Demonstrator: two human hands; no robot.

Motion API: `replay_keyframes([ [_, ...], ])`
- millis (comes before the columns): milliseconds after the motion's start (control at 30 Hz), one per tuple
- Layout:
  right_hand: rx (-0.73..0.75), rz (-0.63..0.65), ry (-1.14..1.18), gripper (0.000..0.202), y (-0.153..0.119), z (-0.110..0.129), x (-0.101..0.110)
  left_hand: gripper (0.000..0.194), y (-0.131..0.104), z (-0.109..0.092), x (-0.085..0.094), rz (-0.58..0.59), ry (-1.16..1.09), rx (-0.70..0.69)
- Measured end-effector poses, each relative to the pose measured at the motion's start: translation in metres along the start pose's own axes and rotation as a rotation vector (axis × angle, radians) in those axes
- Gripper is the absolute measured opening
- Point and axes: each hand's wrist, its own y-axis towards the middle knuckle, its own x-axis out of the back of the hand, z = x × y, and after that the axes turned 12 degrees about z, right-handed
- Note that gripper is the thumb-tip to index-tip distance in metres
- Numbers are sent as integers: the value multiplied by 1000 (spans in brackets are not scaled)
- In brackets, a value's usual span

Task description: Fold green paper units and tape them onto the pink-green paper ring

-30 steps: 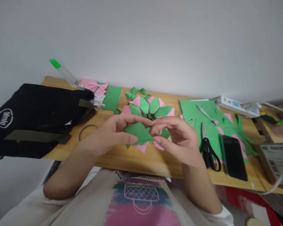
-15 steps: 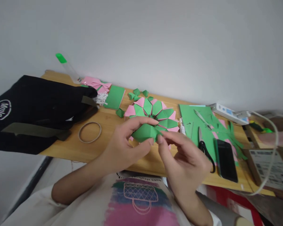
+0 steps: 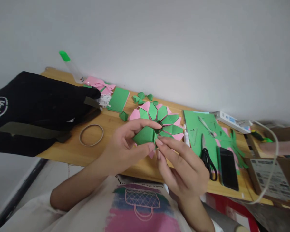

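1. Both hands meet just below the middle of the frame, fingers partly curled. From the head view, the left hand (image 3: 125, 146) has a folded green paper piece (image 3: 143, 136) between thumb and curved fingers, while the right hand (image 3: 186, 164) pinches its right-hand edge with the fingertips.
2. That piece is held up in front of the pink-and-green ring of folded paper segments (image 3: 162, 112), which rests on the wooden bench (image 3: 111, 124) at mid-frame. Whether the piece touches the ring cannot be told.
3. Good handling here, I judge, means a steady, light left grip; squeezing hard could flatten the hollow shape.
4. Fine work suits the right fingertips: press close to the edge, small and even, so the fold stays crisp and the corner does not bend.
5. Working clear of the ring seems wise, since a knuckle could knock its segments askew.
6. Small folded green paper pieces (image 3: 141, 95) sit above the ring. Black-handled scissors (image 3: 208, 160) lie right of centre, near the right wrist, so that elbow is best moved gently.
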Motion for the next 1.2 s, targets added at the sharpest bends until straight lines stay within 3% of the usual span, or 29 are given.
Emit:
replay_keyframes([
  [133,-45,-38,237,32,2,-1,2,26,-2,-1,4,63,-40,-2],
  [233,-293,-60,600,18,7,-1,3,30,-4,2,4,100,30,-35],
  [333,-570,-1,1008,2,10,-3,3,31,-5,6,1,150,59,-102],
  [433,-698,89,1229,9,12,-8,2,34,-5,10,1,168,125,-163],
  [600,-752,116,1255,9,14,-11,3,39,-7,15,6,142,285,-174],
  [800,-762,169,1250,7,20,-18,5,44,-7,17,12,194,414,-154],
  [1000,-762,323,1355,12,24,-29,4,41,-6,13,20,317,433,-118],
  [1200,-782,360,1324,17,30,-24,2,40,-10,12,22,288,374,-75],
])
